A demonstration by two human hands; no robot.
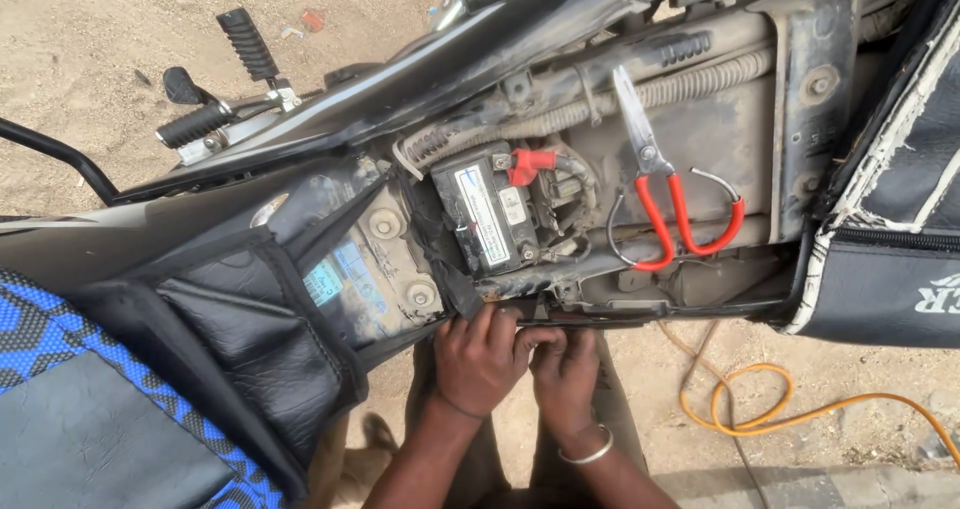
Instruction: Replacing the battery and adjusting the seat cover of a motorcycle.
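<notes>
At lower centre of frame, left hand (478, 361) & right hand (565, 374) are seen pressed, fingers curled, on the dusty motorcycle frame edge (560, 314) under the battery (485, 214), judged stiff, heavy, gritty, best held by its sides; red-handled scissors (665, 184) rest upper right.

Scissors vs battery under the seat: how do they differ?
The scissors are slim, bare metal blades with red handles, lying loose on the dusty frame; the battery is a black block seated in its bay with a red terminal cap. The battery sits nearer the left hand. Neither is touched.
</notes>
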